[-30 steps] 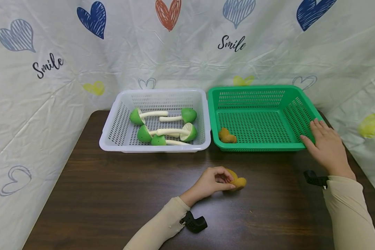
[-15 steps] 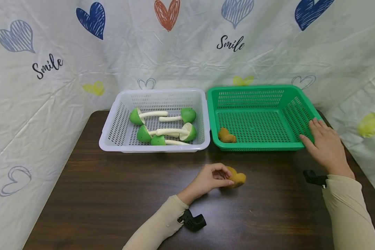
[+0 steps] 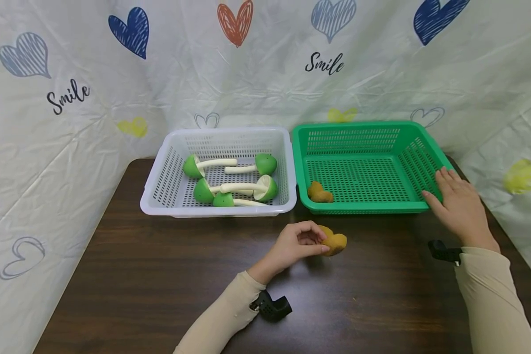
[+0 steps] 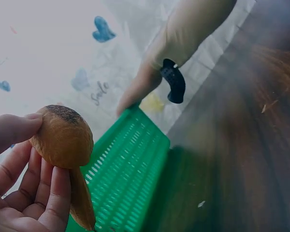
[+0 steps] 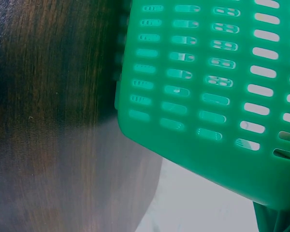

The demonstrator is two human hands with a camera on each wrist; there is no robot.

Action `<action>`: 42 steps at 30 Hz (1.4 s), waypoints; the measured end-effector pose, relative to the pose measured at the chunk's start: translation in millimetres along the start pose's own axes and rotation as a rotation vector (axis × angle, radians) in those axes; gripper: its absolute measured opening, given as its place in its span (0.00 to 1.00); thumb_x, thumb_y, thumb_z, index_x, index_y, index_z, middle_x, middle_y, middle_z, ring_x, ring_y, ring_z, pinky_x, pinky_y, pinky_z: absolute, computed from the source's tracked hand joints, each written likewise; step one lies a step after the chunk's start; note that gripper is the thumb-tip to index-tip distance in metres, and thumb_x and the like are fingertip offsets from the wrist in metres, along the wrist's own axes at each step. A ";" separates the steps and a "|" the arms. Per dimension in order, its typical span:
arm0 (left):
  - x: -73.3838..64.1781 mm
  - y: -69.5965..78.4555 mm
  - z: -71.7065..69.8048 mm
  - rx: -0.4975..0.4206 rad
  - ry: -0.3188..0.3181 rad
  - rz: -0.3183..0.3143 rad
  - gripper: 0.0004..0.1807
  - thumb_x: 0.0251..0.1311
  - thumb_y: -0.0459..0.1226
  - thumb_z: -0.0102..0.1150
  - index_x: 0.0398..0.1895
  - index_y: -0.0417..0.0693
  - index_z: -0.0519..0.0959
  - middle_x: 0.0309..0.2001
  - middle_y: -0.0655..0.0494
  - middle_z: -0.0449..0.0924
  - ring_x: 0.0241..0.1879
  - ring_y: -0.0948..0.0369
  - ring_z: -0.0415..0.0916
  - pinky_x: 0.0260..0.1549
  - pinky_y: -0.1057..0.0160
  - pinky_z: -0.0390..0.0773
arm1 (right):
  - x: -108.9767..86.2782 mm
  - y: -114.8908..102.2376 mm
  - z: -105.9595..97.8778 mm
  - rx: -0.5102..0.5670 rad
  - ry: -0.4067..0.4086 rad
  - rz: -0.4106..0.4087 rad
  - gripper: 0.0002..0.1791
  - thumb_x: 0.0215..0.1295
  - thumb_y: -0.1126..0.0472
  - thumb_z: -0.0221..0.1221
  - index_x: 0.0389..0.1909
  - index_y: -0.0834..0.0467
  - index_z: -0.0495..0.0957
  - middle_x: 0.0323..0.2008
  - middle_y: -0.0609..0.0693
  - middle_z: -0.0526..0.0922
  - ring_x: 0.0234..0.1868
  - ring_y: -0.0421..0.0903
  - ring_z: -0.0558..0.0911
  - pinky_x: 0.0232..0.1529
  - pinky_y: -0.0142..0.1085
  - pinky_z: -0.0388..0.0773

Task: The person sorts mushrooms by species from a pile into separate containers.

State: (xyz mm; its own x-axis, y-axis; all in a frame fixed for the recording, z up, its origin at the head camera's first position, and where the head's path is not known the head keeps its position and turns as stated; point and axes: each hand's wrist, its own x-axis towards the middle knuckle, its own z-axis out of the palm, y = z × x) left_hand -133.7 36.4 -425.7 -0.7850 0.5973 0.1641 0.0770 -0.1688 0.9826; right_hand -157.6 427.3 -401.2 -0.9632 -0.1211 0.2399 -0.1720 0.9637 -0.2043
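Note:
My left hand [image 3: 294, 246] pinches a brown mushroom [image 3: 335, 244] between thumb and fingers, held over the table just in front of the green basket. In the left wrist view the mushroom [image 4: 65, 137] shows a rounded cap with a dark patch and a stem pointing down. Another brown mushroom [image 3: 320, 192] lies in the front left corner of the green basket [image 3: 363, 208]. With fingers straight, my right hand [image 3: 462, 211] rests on that basket's right rim. The right wrist view shows only the basket's perforated wall [image 5: 198, 154] and the table; the right hand is out of it.
A white basket [image 3: 221, 211] stands left of the green one, close beside it. Several green-capped mushrooms [image 3: 265, 163] with white stems lie inside. Behind both hangs a pale cloth [image 3: 265, 73] with hearts. The table [image 3: 159, 275] is dark wood.
My left hand has moved slightly away from me, toward the baskets, carrying the brown mushroom up off the table. My right hand stays on the green basket's rim.

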 end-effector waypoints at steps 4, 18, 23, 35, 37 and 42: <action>5.1 6.4 -1.6 0.026 0.003 0.018 0.10 0.51 0.22 0.64 0.36 0.29 0.76 0.34 0.46 0.77 0.32 0.68 0.75 0.34 0.72 0.76 | 0.2 0.0 0.4 -0.001 0.002 -0.005 0.37 0.74 0.48 0.40 0.67 0.77 0.51 0.67 0.74 0.52 0.71 0.63 0.46 0.68 0.56 0.39; 21.0 29.7 -3.0 0.029 0.009 0.032 0.10 0.52 0.23 0.63 0.37 0.30 0.76 0.37 0.48 0.78 0.33 0.66 0.75 0.34 0.70 0.76 | 0.4 -0.5 -0.2 -0.003 0.006 -0.008 0.37 0.74 0.48 0.40 0.66 0.77 0.51 0.66 0.74 0.52 0.71 0.64 0.47 0.67 0.57 0.40; 22.7 33.1 -1.1 0.015 -0.008 0.030 0.10 0.53 0.24 0.63 0.38 0.29 0.76 0.38 0.46 0.77 0.34 0.66 0.76 0.35 0.70 0.76 | 0.6 -0.1 0.1 -0.007 0.009 -0.012 0.37 0.74 0.48 0.40 0.66 0.77 0.52 0.66 0.74 0.53 0.71 0.64 0.47 0.67 0.57 0.41; 43.7 50.1 0.5 -0.004 0.021 0.064 0.10 0.53 0.24 0.63 0.38 0.31 0.76 0.40 0.43 0.75 0.35 0.66 0.74 0.37 0.69 0.77 | 0.7 -0.7 0.6 -0.009 0.004 -0.014 0.37 0.74 0.48 0.41 0.67 0.77 0.51 0.66 0.74 0.52 0.71 0.63 0.47 0.67 0.57 0.41; 48.6 51.3 0.2 -0.002 0.027 0.063 0.10 0.53 0.24 0.63 0.38 0.31 0.76 0.39 0.44 0.75 0.35 0.66 0.75 0.37 0.69 0.77 | 0.6 -0.8 0.7 -0.008 0.002 -0.014 0.37 0.74 0.48 0.41 0.67 0.77 0.51 0.66 0.74 0.52 0.71 0.63 0.46 0.67 0.57 0.41; 61.5 49.3 -1.8 0.041 0.051 0.074 0.10 0.55 0.25 0.62 0.40 0.31 0.77 0.38 0.46 0.77 0.34 0.66 0.74 0.36 0.69 0.77 | 0.2 -0.6 -0.3 -0.010 0.004 -0.016 0.37 0.74 0.48 0.40 0.67 0.77 0.51 0.66 0.75 0.52 0.71 0.63 0.46 0.67 0.57 0.40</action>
State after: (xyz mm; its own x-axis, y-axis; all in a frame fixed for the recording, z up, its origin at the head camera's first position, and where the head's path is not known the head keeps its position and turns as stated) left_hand -179.3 63.4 -367.3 -0.8062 0.5438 0.2331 0.1605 -0.1782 0.9708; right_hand -157.6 426.7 -400.8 -0.9596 -0.1359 0.2465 -0.1854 0.9640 -0.1905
